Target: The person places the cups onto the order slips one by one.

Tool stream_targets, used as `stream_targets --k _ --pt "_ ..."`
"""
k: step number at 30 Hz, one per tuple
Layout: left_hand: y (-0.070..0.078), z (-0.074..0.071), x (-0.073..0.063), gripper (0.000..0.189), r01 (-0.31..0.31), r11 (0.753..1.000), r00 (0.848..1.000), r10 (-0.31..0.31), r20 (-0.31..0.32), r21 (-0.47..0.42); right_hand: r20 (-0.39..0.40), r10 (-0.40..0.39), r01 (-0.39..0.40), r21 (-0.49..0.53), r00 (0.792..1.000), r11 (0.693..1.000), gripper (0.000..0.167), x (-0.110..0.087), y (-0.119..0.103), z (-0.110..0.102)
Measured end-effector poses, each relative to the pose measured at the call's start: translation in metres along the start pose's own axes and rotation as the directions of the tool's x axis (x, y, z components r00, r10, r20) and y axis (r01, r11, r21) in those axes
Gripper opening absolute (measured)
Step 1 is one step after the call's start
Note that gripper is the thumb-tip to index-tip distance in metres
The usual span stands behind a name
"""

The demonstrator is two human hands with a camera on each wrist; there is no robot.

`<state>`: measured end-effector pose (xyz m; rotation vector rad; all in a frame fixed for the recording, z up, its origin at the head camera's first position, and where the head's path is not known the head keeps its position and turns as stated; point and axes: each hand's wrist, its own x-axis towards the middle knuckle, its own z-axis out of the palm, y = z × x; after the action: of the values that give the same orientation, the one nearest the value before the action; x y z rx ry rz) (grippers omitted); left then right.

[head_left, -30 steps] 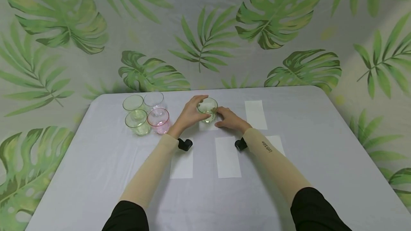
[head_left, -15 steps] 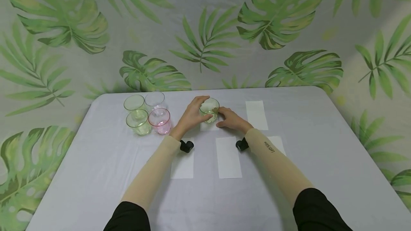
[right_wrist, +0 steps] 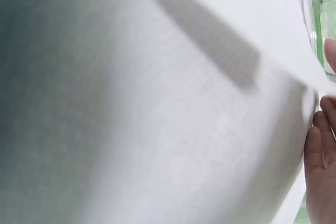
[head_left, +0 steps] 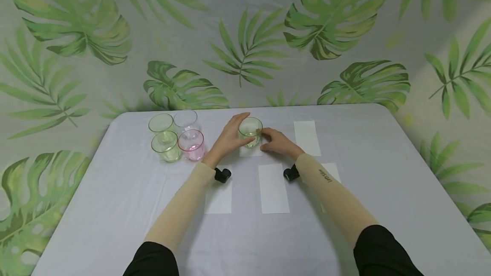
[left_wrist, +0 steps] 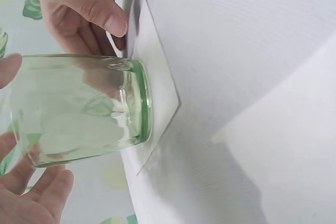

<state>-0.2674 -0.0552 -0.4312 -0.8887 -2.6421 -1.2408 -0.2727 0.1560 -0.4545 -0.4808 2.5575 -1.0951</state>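
Note:
A clear green-tinted glass (head_left: 251, 127) stands upright on a white paper rectangle (head_left: 245, 152) at the back middle of the table. Around its upper left side, my left hand (head_left: 229, 136) holds it between thumb and fingers; the left wrist view has the tinted glass (left_wrist: 68, 124) lying sideways because that camera is turned. Against the glass's right side is my right hand (head_left: 280, 143), its fingers loosely bent. In the left wrist view my right hand (left_wrist: 79, 14) keeps its thumb apart from the glass; whether its partly hidden fingers touch is unclear.
Left of the hands stand a pink-rimmed glass (head_left: 192, 150), a front green glass (head_left: 166, 151), a back green glass (head_left: 160, 122) and a clear glass (head_left: 186, 119). More paper rectangles lie at the right (head_left: 307, 137), front middle (head_left: 274, 188) and front left (head_left: 218, 199).
Over the last second the hands and glass shift very slightly right in the head view, as does the whole scene. The hold on the glass looks the same.

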Motion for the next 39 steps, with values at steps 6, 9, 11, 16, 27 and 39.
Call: stream_targets --k 6,9,11,16,27,39 --pt "0.007 -0.009 -0.004 0.076 0.011 0.999 1.0 -0.012 -0.022 -0.035 -0.043 0.02 -0.017 0.058 0.999 0.998 0.062 -0.005 0.0 -0.005" --pt "0.009 -0.014 -0.008 0.076 0.015 0.999 0.999 -0.016 -0.028 -0.051 -0.066 0.002 0.004 0.091 0.998 0.996 0.061 -0.006 0.002 -0.007" --pt "0.01 -0.019 -0.011 0.075 0.01 0.998 0.999 -0.012 -0.032 -0.065 -0.077 -0.016 0.025 0.113 0.997 0.993 0.06 -0.008 0.004 -0.01" --pt "0.013 -0.032 -0.019 0.073 -0.038 0.996 0.998 0.034 -0.053 -0.081 -0.104 -0.033 0.049 0.16 0.994 0.986 0.056 -0.014 0.005 -0.018" --pt "0.014 -0.071 -0.045 0.072 -0.072 0.991 0.996 0.065 -0.066 -0.116 -0.116 -0.033 0.051 0.16 0.993 0.986 0.052 -0.031 0.027 -0.05" --pt "-0.002 -0.101 -0.081 0.072 0.035 0.999 0.999 -0.036 -0.025 -0.032 -0.114 -0.01 0.02 0.094 0.993 0.995 0.053 -0.062 0.061 -0.079"
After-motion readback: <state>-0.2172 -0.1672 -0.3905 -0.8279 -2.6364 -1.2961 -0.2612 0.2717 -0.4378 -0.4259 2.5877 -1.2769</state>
